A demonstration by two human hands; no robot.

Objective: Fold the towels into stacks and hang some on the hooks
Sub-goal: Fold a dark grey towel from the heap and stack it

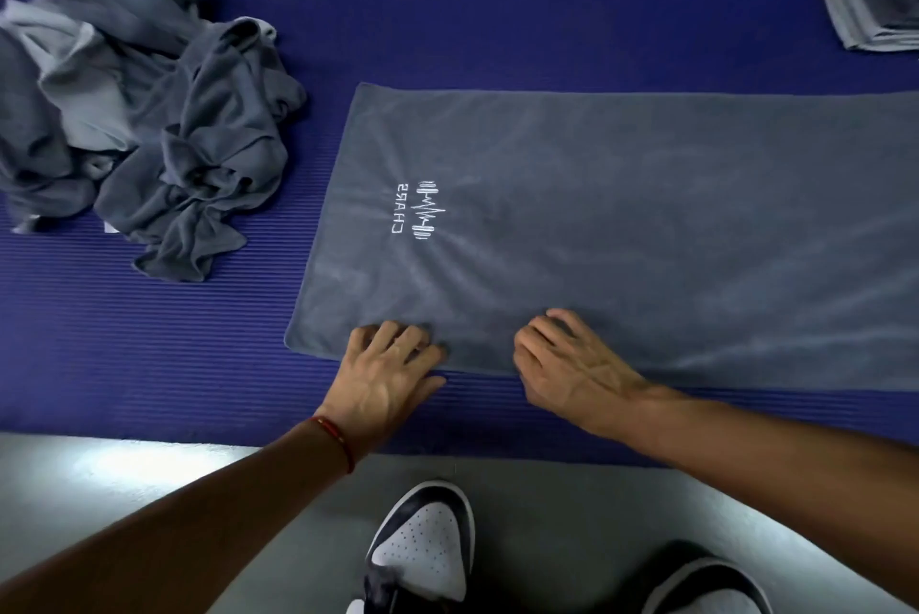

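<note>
A grey towel (621,215) with a white embroidered logo lies spread flat on the blue ribbed mat (149,355). My left hand (385,377) rests on the towel's near edge close to its left corner, fingers spread and slightly bent on the cloth. My right hand (572,360) lies a little to the right on the same near edge, fingers on the fabric. Whether either hand pinches the hem cannot be seen. A heap of crumpled grey towels (144,131) sits on the mat at the left. A stack of folded grey towels (870,2) stands at the far right corner.
The mat lies on a grey floor (124,469). My two dark-and-white shoes (422,549) stand on the floor just in front of the mat's near edge. A red string bracelet (338,439) is on my left wrist.
</note>
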